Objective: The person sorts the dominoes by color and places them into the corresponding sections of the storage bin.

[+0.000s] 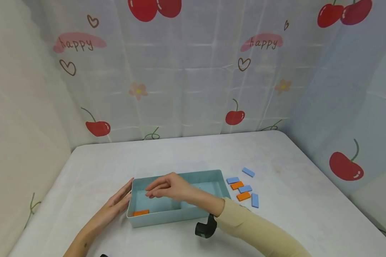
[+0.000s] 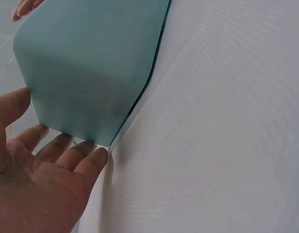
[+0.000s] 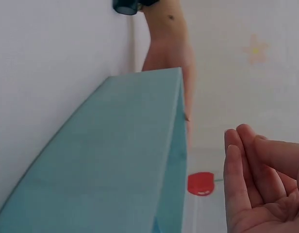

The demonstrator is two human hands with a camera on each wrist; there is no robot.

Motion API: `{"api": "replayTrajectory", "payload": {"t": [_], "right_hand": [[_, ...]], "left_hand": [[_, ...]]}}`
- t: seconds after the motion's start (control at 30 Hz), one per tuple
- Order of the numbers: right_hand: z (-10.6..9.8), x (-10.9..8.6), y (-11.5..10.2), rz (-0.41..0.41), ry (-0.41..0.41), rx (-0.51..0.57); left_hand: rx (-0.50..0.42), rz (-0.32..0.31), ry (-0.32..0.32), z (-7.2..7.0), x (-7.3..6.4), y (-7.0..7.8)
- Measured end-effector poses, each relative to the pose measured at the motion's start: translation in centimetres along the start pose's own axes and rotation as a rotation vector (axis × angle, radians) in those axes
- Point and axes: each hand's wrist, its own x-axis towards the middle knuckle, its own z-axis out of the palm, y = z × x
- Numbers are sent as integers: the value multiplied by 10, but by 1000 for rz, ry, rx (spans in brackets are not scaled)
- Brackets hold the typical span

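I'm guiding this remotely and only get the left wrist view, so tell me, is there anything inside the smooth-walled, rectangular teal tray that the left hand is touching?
Observer: Yes, the head view shows a flat, rectangular orange block in the near left corner of the tray.
Operator: Anything lying outside, along the tray's right end?
Observer: Yes, loose flat blocks, some blue and some orange, scattered on the white tabletop.
Operator: I only catch a few fingertips of the right hand. Is it holding something?
Observer: In the right wrist view, I see nothing in the right hand.
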Motion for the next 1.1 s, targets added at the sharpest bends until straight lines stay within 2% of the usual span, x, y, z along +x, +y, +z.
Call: {"api": "replayTrajectory", "payload": {"t": [0.1, 0.2, 0.43, 0.63, 0.77, 0.97, 1.1], "right_hand": [[-20, -18, -9, -39, 7, 31], [-43, -39, -15, -48, 51, 30], [-98, -83, -14, -36, 242, -3], [-138, -121, 3, 0, 432, -123], [-155, -141, 20, 62, 504, -169], [-166, -163, 44, 171, 549, -177], [-174, -171, 58, 227, 579, -218]], "left_hand": [[7, 6, 8, 2, 1, -1], [5, 6, 11, 2, 2, -2], [13, -30, 34, 2, 4, -3], [0, -16, 11, 1, 3, -3], [-10, -15, 7, 0, 2, -2], [-3, -14, 6, 0, 1, -1], [-7, -7, 0, -1, 2, -2]]}}
